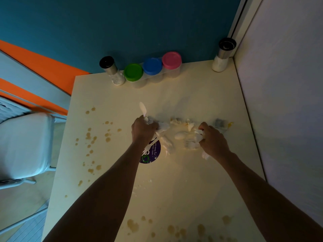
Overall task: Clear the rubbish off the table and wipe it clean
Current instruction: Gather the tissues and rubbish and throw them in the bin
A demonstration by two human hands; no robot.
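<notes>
A heap of rubbish lies mid-table on the cream table (192, 180): white plastic cutlery (181, 136), crumpled napkins (181, 124) and a small grey and yellow packet (222, 124). My left hand (144, 131) is closed around plastic cutlery, with one white handle (143, 109) sticking up past my knuckles. My right hand (214, 141) is closed on more white cutlery and tissue at the heap's right side. Brown spill spots (91, 137) dot the left part of the table, and others (173, 229) lie near the front edge.
A round purple sticker (151, 154) is on the table under my left wrist. Against the blue back wall stand two shakers (111, 70) (223, 55) and three jars with green (133, 72), blue (152, 65) and pink (171, 59) lids. A white chair (24, 145) stands left; a wall (288, 102) borders the right.
</notes>
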